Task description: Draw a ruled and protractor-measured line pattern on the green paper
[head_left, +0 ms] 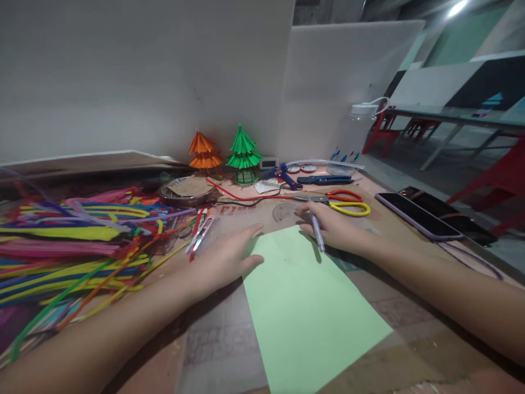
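A sheet of light green paper [307,312] lies on the table in front of me, angled to the right. My left hand [229,257] rests at its upper left edge, thumb and fingers apart, the thumb over the paper. At the upper right edge, my right hand [328,227] holds a pen [317,232], which slants across the fingers. Just beyond that hand lie scissors [348,208] with one red and one yellow handle. Small thread snips [202,235] lie beside my left hand.
Many coloured pipe cleaners [74,246] are heaped on the left. An orange tree [203,150] and a green tree [243,156] stand at the back, near a blue glue gun [283,175]. A phone [418,216] and a water bottle [355,131] are on the right.
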The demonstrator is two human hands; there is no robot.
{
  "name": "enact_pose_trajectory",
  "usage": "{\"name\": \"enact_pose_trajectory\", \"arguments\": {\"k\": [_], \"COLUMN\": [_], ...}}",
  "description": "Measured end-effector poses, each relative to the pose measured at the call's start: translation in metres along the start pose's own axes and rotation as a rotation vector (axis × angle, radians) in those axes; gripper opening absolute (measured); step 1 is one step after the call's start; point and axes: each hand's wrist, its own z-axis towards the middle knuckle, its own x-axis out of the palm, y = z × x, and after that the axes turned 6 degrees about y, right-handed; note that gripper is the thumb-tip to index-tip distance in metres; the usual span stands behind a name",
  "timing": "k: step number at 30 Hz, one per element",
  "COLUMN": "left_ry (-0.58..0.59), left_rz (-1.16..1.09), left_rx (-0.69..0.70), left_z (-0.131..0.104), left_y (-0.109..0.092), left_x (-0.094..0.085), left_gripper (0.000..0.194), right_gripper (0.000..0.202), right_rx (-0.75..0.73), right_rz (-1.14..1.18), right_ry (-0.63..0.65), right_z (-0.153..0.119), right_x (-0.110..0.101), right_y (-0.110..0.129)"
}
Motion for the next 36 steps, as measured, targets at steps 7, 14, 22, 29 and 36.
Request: {"name": "enact_pose_trajectory", "arguments": {"k": [7, 14, 22, 29, 36], "left_ry": [0.155, 0.128, 0.144, -0.024, -0.205], "left_rz": [-0.099, -0.214, -0.387, -0.339, -0.318], "left_rx": [0.001, -0.065, -0.012, -0.080, -0.134], "left_z": [-0.010, -0.005, 0.017, 0.006, 0.009], "left_y": [0.002, 0.008, 0.011, 0.012, 0.011], "left_x": [-0.027, -0.019, -0.002, -0.005, -0.005], "left_gripper": [0.058, 0.075, 0.037, 0.036, 0.051], "right_gripper": [0.024, 0.020, 0.029, 0.021, 0.023], "right_rx": [0.044, -0.134, -0.100, 0.044, 0.086], "right_rz": [-0.068, -0.072, -0.007, 0.193, 0.491], "right_ry": [0.106, 0.221, 0.172, -0.147, -0.230], "right_z": [0.030, 0.068, 0.086, 0.091, 0.041], "right_x": [-0.015, -0.005, 0.004, -0.014, -0.033], "right_y": [0.003, 0.011, 0.000, -0.007, 0.021]}}
